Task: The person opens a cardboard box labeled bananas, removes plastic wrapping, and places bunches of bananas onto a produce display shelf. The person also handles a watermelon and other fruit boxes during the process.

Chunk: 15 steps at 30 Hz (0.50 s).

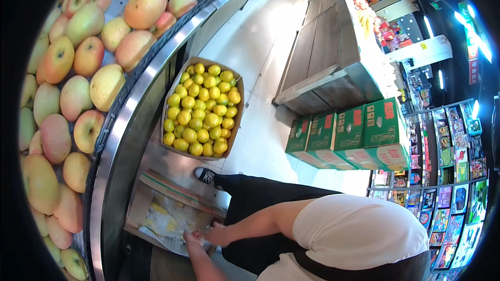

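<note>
Both hands meet at the near corner of an open cardboard box (pixel 134 212) low on the floor. Yellowish items, too blurred to name exactly, lie in it under clear plastic film (pixel 177 212). My left hand (pixel 193 238) has its fingers closed on a bunched piece of the film. Right beside it, my right hand (pixel 218 234) also grips film, its fingers partly hidden. Farther along the floor stands a cardboard box (pixel 239 125) full of yellow-green citrus fruit (pixel 199 113).
A display stand with a metal edge (pixel 113 140) runs along the left, piled with apples (pixel 56 138). Green and white cartons (pixel 343 134) stand against a wooden display stand (pixel 324 50). Packaged goods fill shelves (pixel 433 187) at the right. My shoe (pixel 205 175) is beside the boxes.
</note>
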Each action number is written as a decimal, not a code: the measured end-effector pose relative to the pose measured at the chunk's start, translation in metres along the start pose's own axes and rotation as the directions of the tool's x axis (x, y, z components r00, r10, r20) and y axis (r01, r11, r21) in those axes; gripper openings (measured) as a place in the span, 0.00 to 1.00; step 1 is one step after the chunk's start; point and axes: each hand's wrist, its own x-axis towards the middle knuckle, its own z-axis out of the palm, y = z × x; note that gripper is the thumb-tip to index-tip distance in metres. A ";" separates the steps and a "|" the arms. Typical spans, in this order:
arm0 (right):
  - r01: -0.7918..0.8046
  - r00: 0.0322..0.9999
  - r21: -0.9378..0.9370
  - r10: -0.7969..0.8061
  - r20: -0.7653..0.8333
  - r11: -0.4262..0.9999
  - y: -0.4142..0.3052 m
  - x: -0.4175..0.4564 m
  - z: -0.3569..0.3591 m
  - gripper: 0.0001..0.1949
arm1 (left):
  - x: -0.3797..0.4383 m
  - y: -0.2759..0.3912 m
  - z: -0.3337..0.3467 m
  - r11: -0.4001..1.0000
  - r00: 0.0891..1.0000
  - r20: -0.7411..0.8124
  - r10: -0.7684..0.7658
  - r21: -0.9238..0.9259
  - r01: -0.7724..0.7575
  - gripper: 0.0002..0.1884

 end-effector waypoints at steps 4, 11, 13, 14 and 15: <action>-0.405 0.896 0.259 0.437 -0.078 0.877 0.029 0.051 -0.009 0.17 | -0.068 -0.006 -0.037 0.950 0.959 -0.270 -0.088 -0.313 -0.001 0.34; -0.495 0.868 -0.033 0.493 -0.055 0.868 0.054 0.141 0.020 0.33 | -0.142 0.043 0.000 0.920 0.897 -0.305 -0.320 -0.328 0.217 0.23; -0.278 0.872 0.141 0.311 -0.378 0.950 0.090 0.119 0.053 0.31 | -0.155 0.038 0.012 0.913 0.904 -0.300 -0.304 -0.363 0.186 0.22; -0.274 0.865 0.309 0.374 -0.335 0.911 0.100 0.110 0.051 0.31 | -0.161 0.040 0.017 0.910 0.907 -0.293 -0.301 -0.374 0.182 0.21; -0.268 0.859 0.464 0.427 -0.282 0.844 0.106 0.099 0.042 0.32 | -0.167 0.042 0.023 0.908 0.903 -0.300 -0.307 -0.376 0.184 0.21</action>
